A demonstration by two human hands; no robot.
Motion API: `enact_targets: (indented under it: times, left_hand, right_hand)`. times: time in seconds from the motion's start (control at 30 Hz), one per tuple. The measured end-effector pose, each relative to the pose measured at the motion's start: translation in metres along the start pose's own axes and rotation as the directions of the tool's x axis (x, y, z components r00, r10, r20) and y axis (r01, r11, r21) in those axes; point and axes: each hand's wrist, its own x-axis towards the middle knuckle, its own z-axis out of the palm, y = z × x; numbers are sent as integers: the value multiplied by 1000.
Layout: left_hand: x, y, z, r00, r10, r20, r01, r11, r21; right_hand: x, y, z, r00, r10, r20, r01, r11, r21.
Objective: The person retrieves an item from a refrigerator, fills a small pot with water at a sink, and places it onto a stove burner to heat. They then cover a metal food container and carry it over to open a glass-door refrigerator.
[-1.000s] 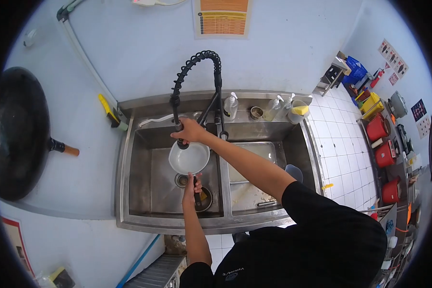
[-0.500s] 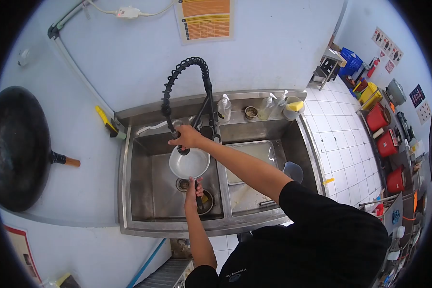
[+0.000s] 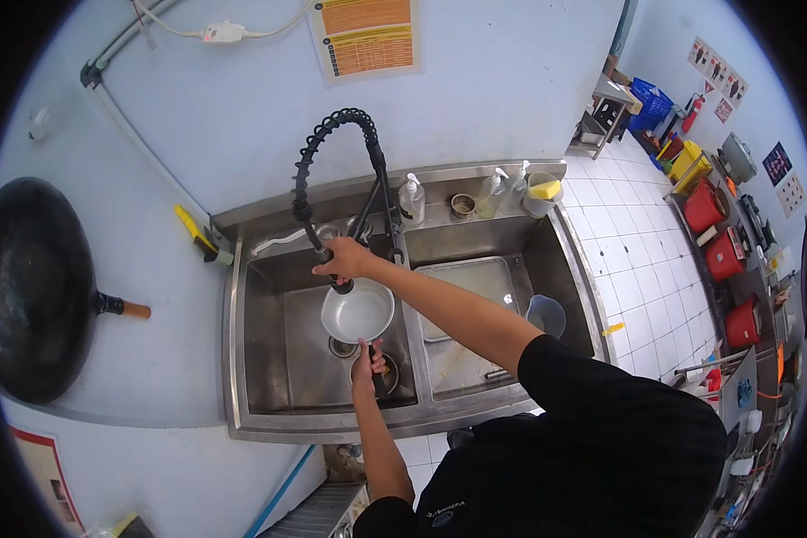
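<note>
My right hand [image 3: 345, 258] is closed round the spray head [image 3: 339, 285] of a black coiled pre-rinse hose [image 3: 300, 184]. Below it, a small pan [image 3: 357, 314] with a pale, wet-looking inside is held over the left sink basin [image 3: 282, 359]. My left hand [image 3: 368, 366] grips the pan's black handle [image 3: 379, 384] from the near side. The spray head points down at the pan's far edge. Whether water is flowing is too small to tell. Beneath the left hand, another round dish [image 3: 391, 377] lies partly hidden on the basin floor.
In the right basin are a metal tray [image 3: 471, 273] and a clear jug [image 3: 545, 316]. Pump bottles [image 3: 412, 202] and a tub with a yellow sponge [image 3: 542, 195] line the back ledge. A large wok [image 3: 36, 287] and a yellow-black brush [image 3: 199, 235] hang at the left wall.
The view has shifted slightly. The pan has moved a little to the right and tilted slightly under the spray head. Both hands keep their holds.
</note>
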Motion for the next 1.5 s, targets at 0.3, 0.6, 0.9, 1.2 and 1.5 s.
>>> enact_targets:
  times: [0.3, 0.6, 0.9, 1.2, 1.5]
  left_hand:
    - [-3, -22, -16, 999, -32, 20, 32, 999, -15]
    - [0, -24, -18, 999, -19, 44, 20, 999, -31]
    - [-2, -18, -12, 1000, -17, 27, 18, 1000, -24]
    - [-1, -14, -11, 1000, -11, 20, 12, 1000, -18]
    - [-9, -9, -3, 999, 43, -4, -42, 994, 100]
  right_hand:
    - [2, 6, 4, 999, 28, 21, -29, 998, 59]
    - [0, 5, 6, 1000, 25, 14, -26, 997, 77]
    - [3, 9, 6, 998, 46, 45, -50, 995, 84]
    - [3, 8, 6, 998, 60, 29, -62, 996, 61]
    - [3, 14, 7, 999, 48, 23, -50, 996, 80]
